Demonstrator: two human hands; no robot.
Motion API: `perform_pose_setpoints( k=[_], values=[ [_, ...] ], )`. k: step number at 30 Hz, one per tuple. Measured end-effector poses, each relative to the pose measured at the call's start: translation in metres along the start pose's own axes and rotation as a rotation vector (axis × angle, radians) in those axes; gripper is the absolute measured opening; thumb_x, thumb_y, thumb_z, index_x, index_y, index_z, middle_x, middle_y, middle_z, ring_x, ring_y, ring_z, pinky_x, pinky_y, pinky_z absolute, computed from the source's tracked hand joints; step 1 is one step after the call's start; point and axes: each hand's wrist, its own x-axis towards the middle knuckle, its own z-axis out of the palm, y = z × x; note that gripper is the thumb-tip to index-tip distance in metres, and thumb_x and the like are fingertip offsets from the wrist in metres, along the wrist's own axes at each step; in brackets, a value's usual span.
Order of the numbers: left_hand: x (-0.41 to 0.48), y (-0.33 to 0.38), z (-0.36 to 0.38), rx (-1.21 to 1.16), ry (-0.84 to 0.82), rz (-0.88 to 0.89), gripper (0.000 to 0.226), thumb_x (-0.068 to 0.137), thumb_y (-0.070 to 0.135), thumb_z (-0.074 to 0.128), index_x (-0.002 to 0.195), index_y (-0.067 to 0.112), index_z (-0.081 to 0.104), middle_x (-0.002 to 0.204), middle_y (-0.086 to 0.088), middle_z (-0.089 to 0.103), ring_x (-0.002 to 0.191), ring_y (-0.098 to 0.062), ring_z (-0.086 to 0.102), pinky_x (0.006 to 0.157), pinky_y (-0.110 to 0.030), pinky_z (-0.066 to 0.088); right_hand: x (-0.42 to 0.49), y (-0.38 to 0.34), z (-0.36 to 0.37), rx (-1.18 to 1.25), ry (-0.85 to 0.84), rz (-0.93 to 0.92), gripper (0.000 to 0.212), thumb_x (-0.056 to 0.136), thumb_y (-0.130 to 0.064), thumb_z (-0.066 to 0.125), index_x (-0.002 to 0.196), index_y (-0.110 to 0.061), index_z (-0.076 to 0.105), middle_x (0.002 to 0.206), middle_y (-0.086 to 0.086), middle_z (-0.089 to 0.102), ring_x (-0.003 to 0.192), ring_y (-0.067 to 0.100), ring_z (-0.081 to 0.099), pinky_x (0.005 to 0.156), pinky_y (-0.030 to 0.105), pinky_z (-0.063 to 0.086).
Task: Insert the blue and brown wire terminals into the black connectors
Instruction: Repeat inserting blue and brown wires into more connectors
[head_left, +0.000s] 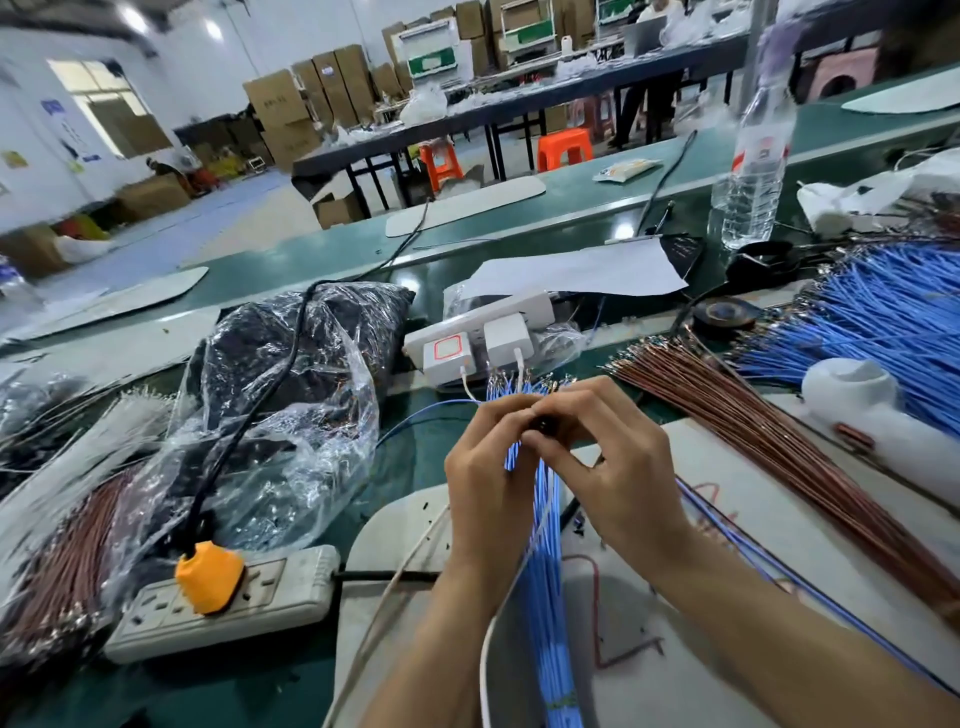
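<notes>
My left hand grips a bundle of blue wires that runs down toward me, its metal terminals sticking up above my fingers. My right hand pinches a small black connector against the top of that bundle; most of the connector is hidden by my fingers. A fan of brown wires lies to the right on the bench. Further right spreads a large pile of blue wires. A second bundle of brown wires lies at the left under plastic.
A clear plastic bag with dark contents sits left of my hands. A power strip with an orange plug lies in front of the bag, another strip with white chargers behind my hands. A water bottle and black tape roll stand at the right.
</notes>
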Motion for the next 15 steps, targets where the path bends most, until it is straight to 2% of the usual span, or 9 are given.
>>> perform_pose_setpoints(
  k=[1,5,10,15],
  values=[
    [-0.0004,-0.0011,0.0006,-0.026,0.015,-0.018,0.017,0.079,-0.006,0.065,0.093,0.002,0.069,0.096,-0.002,0.065,0.090,0.002,0.061,0.080,-0.012,0.045,0.0002,-0.0002,0.0001,0.000,0.000,0.005,0.014,0.081,-0.007,0.071,0.092,0.001,0.068,0.090,0.006,0.061,0.082,0.013,0.059,0.071,0.031,0.054],
    [-0.0021,-0.0030,0.0004,-0.136,0.046,-0.129,0.008,0.081,0.007,0.066,0.089,0.008,0.064,0.088,0.001,0.066,0.081,-0.014,0.064,0.074,-0.029,0.053,0.0003,-0.0002,-0.0009,0.006,-0.006,0.014,0.014,0.081,-0.006,0.071,0.092,0.001,0.068,0.089,0.008,0.061,0.080,0.016,0.061,0.068,0.033,0.055],
    [-0.0022,-0.0067,0.0021,-0.111,0.054,-0.086,0.009,0.079,0.000,0.068,0.085,0.006,0.065,0.090,0.008,0.064,0.082,-0.006,0.063,0.074,-0.017,0.049,-0.0004,-0.0004,-0.0010,0.005,-0.012,0.038,0.013,0.082,-0.008,0.070,0.092,0.000,0.068,0.089,0.007,0.061,0.079,0.014,0.059,0.068,0.033,0.054],
    [-0.0032,-0.0089,0.0030,-0.111,0.062,-0.071,0.010,0.077,-0.003,0.068,0.083,0.006,0.065,0.090,0.013,0.061,0.082,0.000,0.061,0.074,-0.014,0.049,-0.0001,-0.0001,-0.0011,0.019,-0.018,0.074,0.012,0.081,-0.008,0.071,0.090,-0.001,0.067,0.087,0.005,0.060,0.075,0.018,0.060,0.065,0.035,0.054]
  ],
)
